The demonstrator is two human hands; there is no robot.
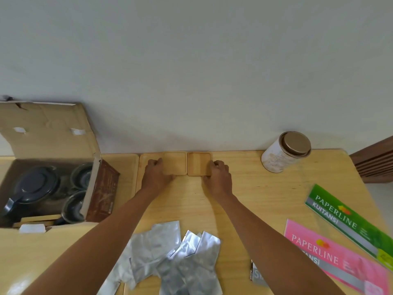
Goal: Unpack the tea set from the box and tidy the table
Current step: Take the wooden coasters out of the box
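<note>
Box (49, 158) stands open at table's (265, 199) left edge, teapot (34, 188) and cups (74, 206) seen inside. Both arms are stretched forward to the wall. Left coaster (175, 163) is gripped by left hand (156, 174), right coaster (198, 163) by right hand (219, 177); coasters are set side by side.

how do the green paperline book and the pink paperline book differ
The green Paperline book lies farther from the person and nearer the white tin; the pink Paperline book lies closer, at the near right of the table. The green one's lower end overlaps the pink one. Both lie flat, slanted the same way, with the same white lettering.
</note>
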